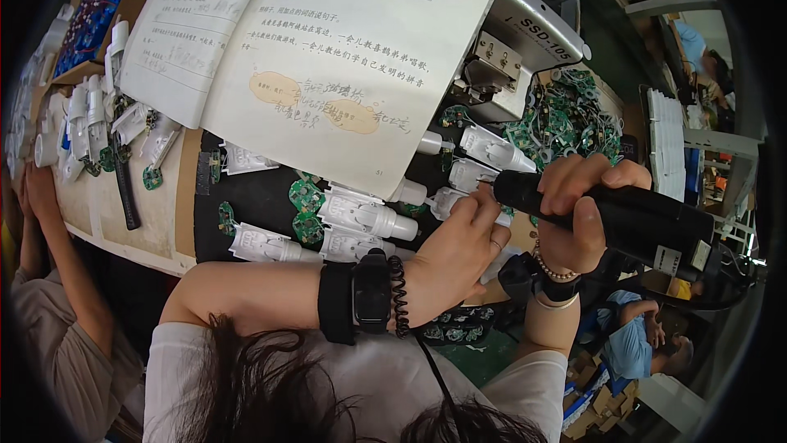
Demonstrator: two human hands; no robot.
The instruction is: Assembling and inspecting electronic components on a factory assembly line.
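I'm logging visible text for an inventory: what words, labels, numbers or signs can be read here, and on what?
Wording is described here, not copied.
Book: large printed lines and a page number, readable; handwriting, partly blurred.
Machine: dark letters and digits, readable.
Black tool: pale label, print too small to read.

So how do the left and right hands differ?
The right hand grips a black power tool, while the left hand curls beside white housings. The left wears a black watch-like device at the wrist; the right, a beaded bracelet. Both hands are ungloved.
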